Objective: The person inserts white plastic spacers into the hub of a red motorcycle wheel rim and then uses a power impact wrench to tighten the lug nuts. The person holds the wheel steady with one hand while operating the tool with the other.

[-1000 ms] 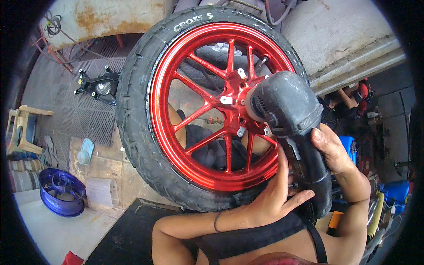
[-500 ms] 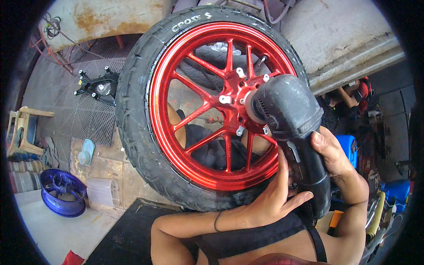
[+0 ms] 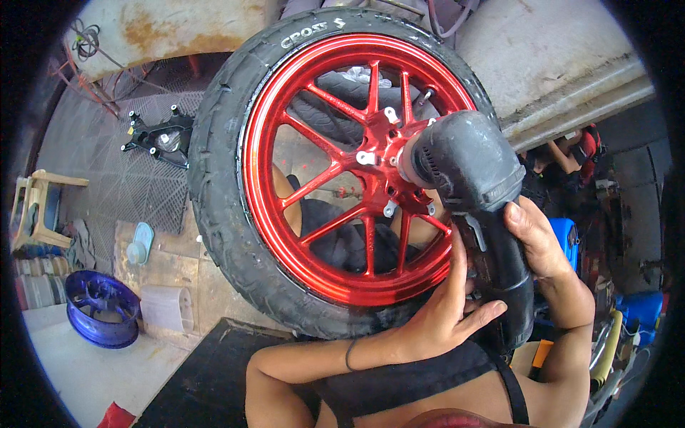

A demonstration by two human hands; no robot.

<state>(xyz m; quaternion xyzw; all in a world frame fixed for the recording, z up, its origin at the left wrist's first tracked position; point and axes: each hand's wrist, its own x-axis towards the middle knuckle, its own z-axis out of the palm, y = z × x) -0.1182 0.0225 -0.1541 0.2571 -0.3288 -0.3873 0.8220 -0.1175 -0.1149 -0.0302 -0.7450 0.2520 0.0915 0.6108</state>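
A black power tool [image 3: 474, 165] with a thick angled head is held in both my hands, its pale round nose against the hub [image 3: 382, 158] of a red spoked wheel [image 3: 275, 267]. My left hand [image 3: 446, 310] grips the handle's left side, forefinger stretched along it and thumb across its lower part. Around the handle's right side closes my right hand [image 3: 539, 242], thumb near the head. A black knobbly tyre [image 3: 222, 246] surrounds the wheel, which stands tilted in front of me. Silver-faced bolt lugs ring the hub; the contact at the nose is partly hidden.
A black bracket part [image 3: 160, 138] lies on a grey mat [image 3: 146, 200] at the left. Nearby are a wooden stool [image 3: 50, 214], a blue wheel rim [image 3: 103, 310] and a clear plastic tub [image 3: 168, 307]. Rusty metal panels [image 3: 153, 32] stand behind; another person [image 3: 567, 153] is at far right.
The wheel and tyre have shifted very slightly right. The tool's head has moved a little right and up, with both hands still on the handle.
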